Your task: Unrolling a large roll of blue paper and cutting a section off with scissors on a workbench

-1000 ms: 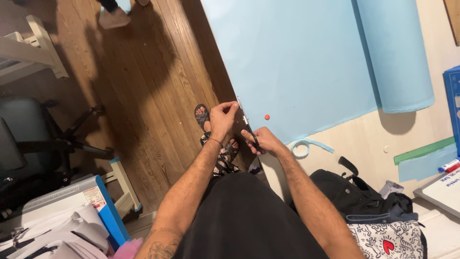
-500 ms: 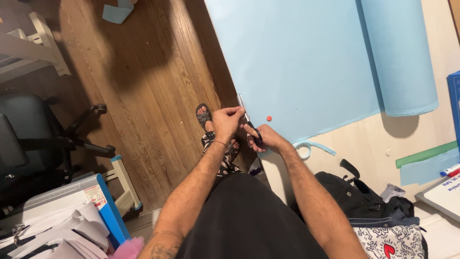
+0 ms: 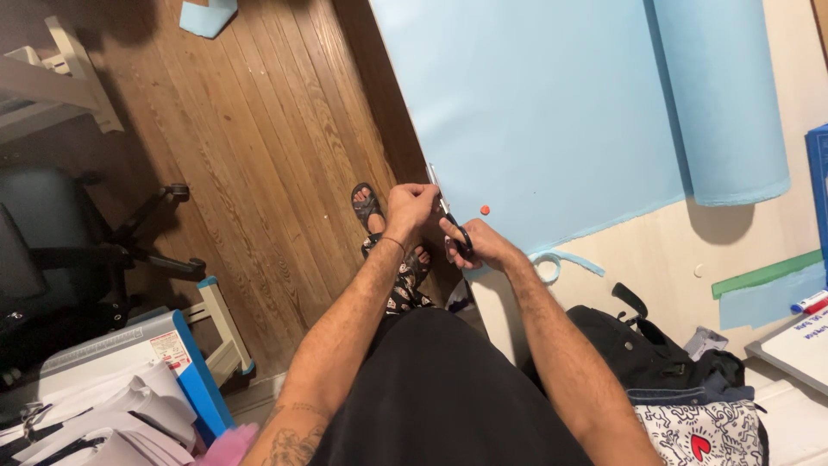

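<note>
Person wore black shorts [image 3: 448, 388], dark strapped sandals [image 3: 366, 207] and a thin wristband [image 3: 392, 242]. Forearms were bare; left forearm [image 3: 293, 436] bore a tattoo.

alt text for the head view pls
A person's right hand works black-handled scissors along the edge of a large light blue sheet on a pale table, left hand pinching that edge, above a wood floor.

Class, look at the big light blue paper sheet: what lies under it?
The blue sheet lies on a pale table, bare along its near edge. Whatever else sits beneath stays covered. A small orange dot rests on top, near the right hand holding black scissors.
</note>
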